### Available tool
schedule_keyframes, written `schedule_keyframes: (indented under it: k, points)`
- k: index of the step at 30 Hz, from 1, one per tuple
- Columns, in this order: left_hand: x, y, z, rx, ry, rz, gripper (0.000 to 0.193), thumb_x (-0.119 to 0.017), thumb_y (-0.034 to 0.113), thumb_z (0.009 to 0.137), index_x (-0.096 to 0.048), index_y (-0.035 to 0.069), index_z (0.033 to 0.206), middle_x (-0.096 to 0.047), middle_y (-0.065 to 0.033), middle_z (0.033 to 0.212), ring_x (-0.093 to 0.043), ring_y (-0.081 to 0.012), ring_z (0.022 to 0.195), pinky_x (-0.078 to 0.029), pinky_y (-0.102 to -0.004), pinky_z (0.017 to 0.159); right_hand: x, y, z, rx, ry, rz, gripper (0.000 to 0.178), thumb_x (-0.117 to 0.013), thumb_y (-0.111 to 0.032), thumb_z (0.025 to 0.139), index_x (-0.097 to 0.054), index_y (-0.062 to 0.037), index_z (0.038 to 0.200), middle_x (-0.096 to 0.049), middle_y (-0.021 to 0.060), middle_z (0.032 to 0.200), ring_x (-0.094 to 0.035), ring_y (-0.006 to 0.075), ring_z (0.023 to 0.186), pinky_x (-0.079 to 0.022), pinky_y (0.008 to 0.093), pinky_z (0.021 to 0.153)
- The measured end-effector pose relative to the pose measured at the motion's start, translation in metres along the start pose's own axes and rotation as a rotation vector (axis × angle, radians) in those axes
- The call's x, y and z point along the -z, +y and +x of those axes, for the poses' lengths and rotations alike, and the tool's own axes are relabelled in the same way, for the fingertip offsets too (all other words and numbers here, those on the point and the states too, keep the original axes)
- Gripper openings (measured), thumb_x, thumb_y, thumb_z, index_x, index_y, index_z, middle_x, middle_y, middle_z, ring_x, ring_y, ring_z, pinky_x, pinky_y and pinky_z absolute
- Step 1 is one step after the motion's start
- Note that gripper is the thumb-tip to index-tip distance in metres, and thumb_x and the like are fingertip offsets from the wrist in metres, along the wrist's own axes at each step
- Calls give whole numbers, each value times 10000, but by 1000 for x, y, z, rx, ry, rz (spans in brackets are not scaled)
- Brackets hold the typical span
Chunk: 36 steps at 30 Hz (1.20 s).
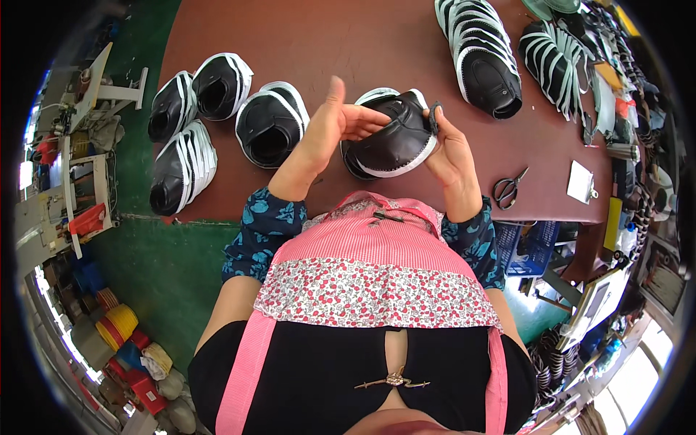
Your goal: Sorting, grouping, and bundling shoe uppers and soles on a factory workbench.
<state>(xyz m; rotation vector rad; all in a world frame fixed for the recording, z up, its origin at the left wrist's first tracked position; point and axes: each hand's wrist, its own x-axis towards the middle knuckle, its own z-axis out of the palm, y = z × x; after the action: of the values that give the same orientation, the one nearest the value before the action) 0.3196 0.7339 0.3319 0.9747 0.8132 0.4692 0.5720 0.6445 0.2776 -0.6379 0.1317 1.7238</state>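
A black shoe upper (397, 145) with a white, stitched lower edge is tilted up in front of me, above the table's near edge. My left hand (332, 132) is open at its left, thumb raised, with its straight fingertips at the upper's top. On the other side my right hand (451, 151) grips the upper's edge, its thumb beside a small dark grey piece (434, 116) whose kind I cannot make out. Some of the right fingers are hidden behind the upper. Another white-edged upper (380, 94) shows partly behind it.
Stacked black-and-white uppers (181, 168) lie on the brown table (348, 36) at left, with a long row (490, 72) at the far right. Black-handled scissors (507, 191) and a white tag (580, 181) lie to the right. A blue crate (533, 250) stands below the table's edge.
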Motion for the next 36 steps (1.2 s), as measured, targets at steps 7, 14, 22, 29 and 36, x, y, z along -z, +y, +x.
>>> schedule_keyframes:
  k: [7, 14, 22, 29, 36]
  points:
    - [-17, -61, -56, -853, 425, 1120, 293, -870, 282, 901, -753, 61, 1054, -723, -109, 915, -709, -326, 840, -531, -447, 729, 13, 23, -6, 201, 86, -434, 265, -619, -200, 1142, -713, 19, 1259, -788, 157, 1206, -763, 264, 1112, -607, 375, 980]
    - [117, -140, -88, -458, 591, 1639, 214, -848, 231, 906, -732, 99, 1029, -675, -55, 972, -650, -305, 953, -507, -465, 791, 158, 49, 18, 350, 351, -1091, 212, -591, -93, 1118, -616, 36, 1284, -798, 158, 1061, -771, 170, 801, -619, 294, 690]
    - [180, -177, -74, -89, 595, 1637, 716, -940, 236, 808, -619, 50, 1420, -733, -185, 1230, -663, -401, 1184, -537, -495, 1022, 245, 6, -5, 570, 730, -1425, 391, -730, -278, 1066, -642, 12, 1312, -785, 203, 1102, -785, 327, 906, -612, 407, 767]
    - [150, -163, -83, -201, 243, 1558, 425, -911, 157, 774, -721, 52, 1140, -736, -185, 1057, -696, -416, 1062, -557, -531, 944, 361, -112, -77, 199, 1938, -1553, 800, -853, -678, 794, -808, 56, 1107, -736, 294, 1349, -715, 442, 1291, -580, 506, 1109]
    - [124, -203, -126, -491, 696, 1352, 594, -946, 261, 812, -666, 127, 1318, -637, -96, 1413, -570, -349, 1347, -465, -501, 1121, 468, -179, -136, 140, 914, -1280, 409, -808, -220, 962, -732, 107, 1196, -723, 77, 832, -673, 205, 682, -552, 398, 637]
